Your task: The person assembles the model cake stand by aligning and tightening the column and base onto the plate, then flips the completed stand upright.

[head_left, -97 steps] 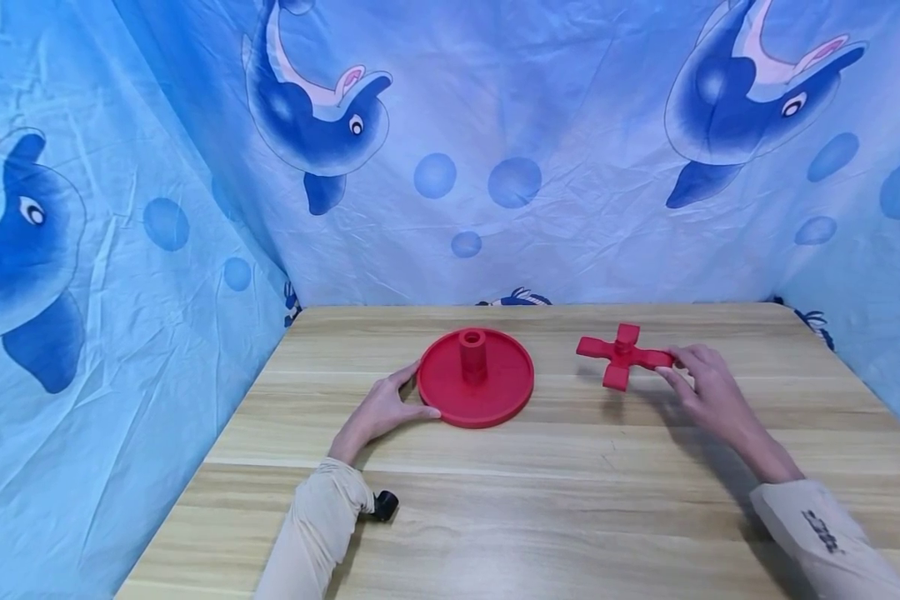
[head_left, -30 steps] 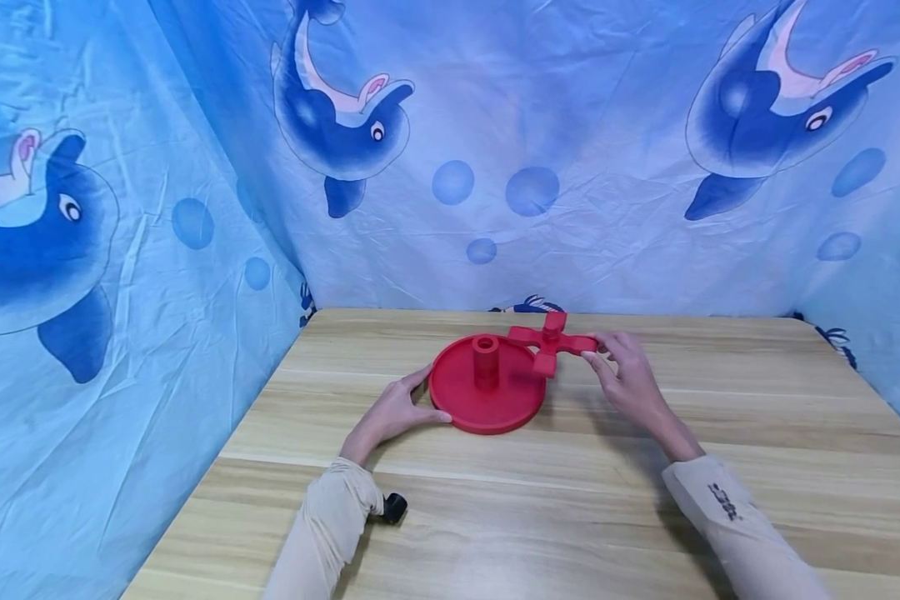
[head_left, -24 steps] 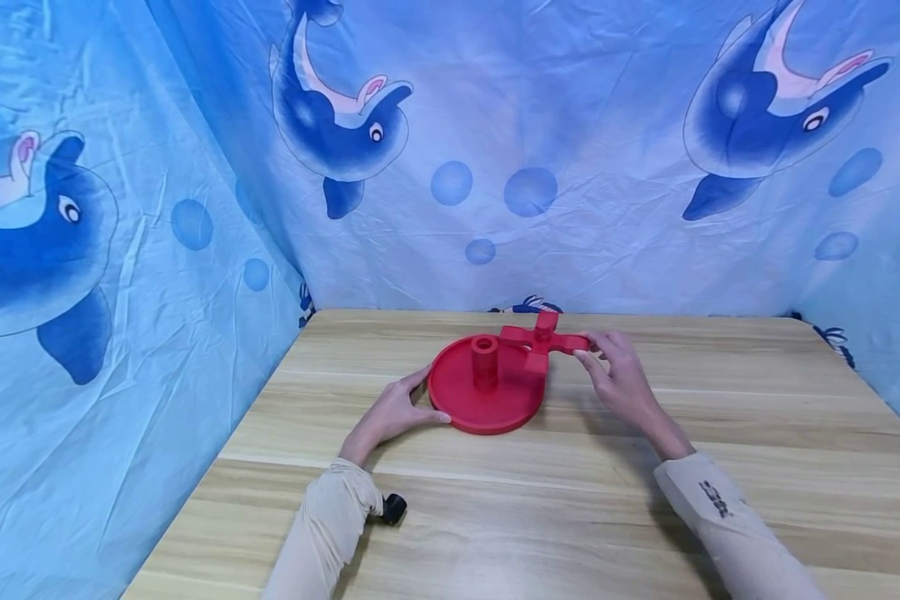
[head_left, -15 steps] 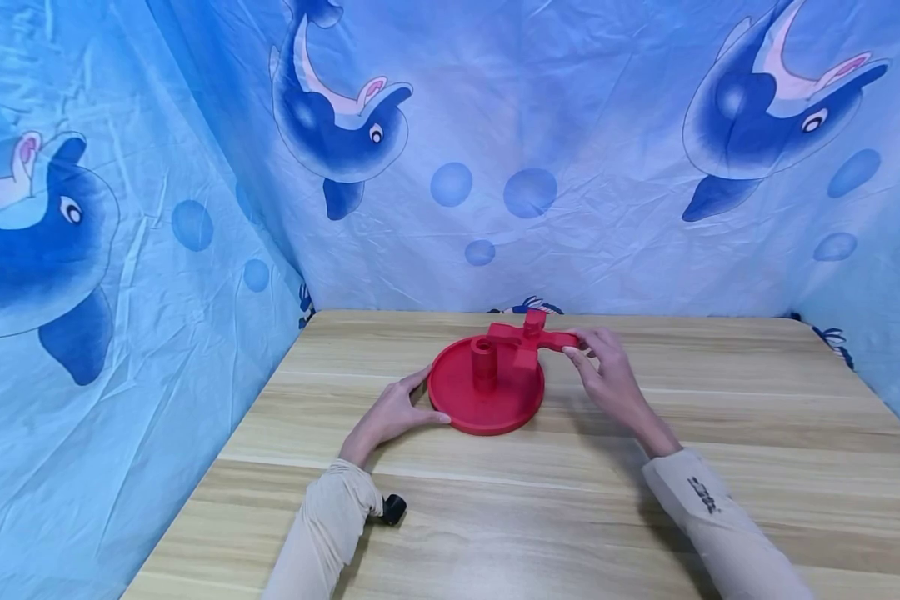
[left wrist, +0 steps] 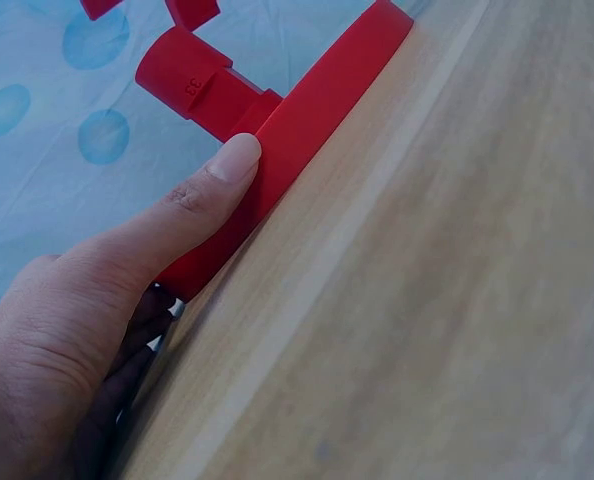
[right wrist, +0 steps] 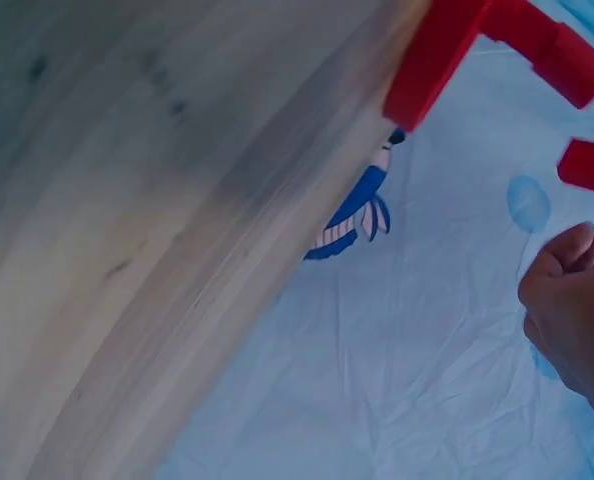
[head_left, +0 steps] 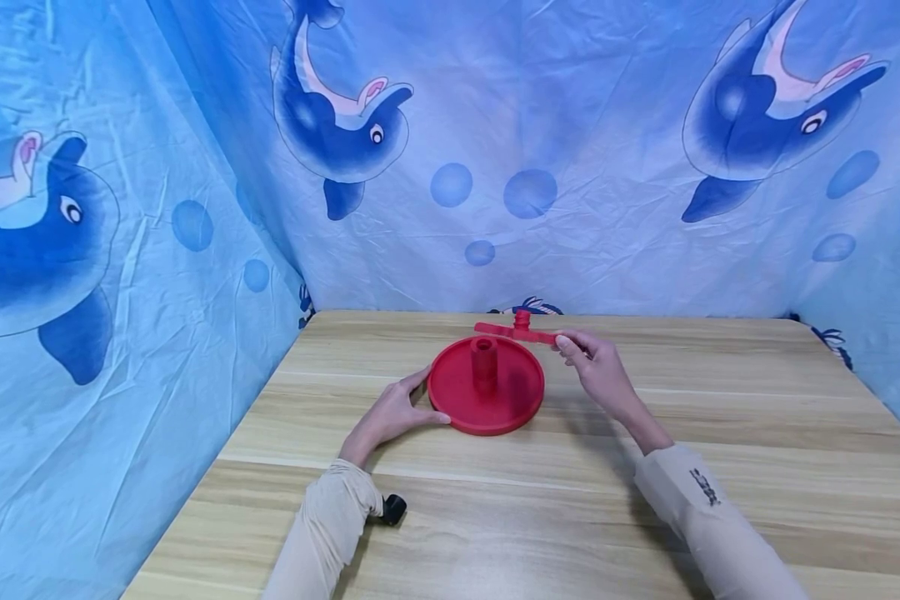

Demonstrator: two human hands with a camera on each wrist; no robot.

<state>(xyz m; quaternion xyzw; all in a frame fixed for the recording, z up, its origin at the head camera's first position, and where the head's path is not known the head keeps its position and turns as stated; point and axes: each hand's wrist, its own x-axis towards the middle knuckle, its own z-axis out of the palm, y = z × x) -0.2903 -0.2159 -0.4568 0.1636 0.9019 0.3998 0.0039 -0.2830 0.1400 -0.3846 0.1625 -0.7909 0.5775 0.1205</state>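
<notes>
Dolphin-print blue cloth [head_left: 607,250] backs a wood-grain worktop [head_left: 510,517]. Left hand [head_left: 390,414], thumb and fingers curved about the rim, holds the round red base [head_left: 513,396] at its eight o'clock side. Its hollow post [head_left: 485,367] stands upright at centre. Toward two o'clock from the post's mouth, held apart from it, is the red cross-shaped piece [head_left: 523,334], peg [head_left: 522,319] up, its visible length roughly nine-to-three. Right hand [head_left: 600,371], nearer the piece, pinches its three o'clock end in a closed grip.

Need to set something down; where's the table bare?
The table is bare between the left sleeve and right sleeve, this side of the red base, and right of the right sleeve. It's crowded at the base: the left grip holds its rim, the right grip a red cross nearby.
</notes>
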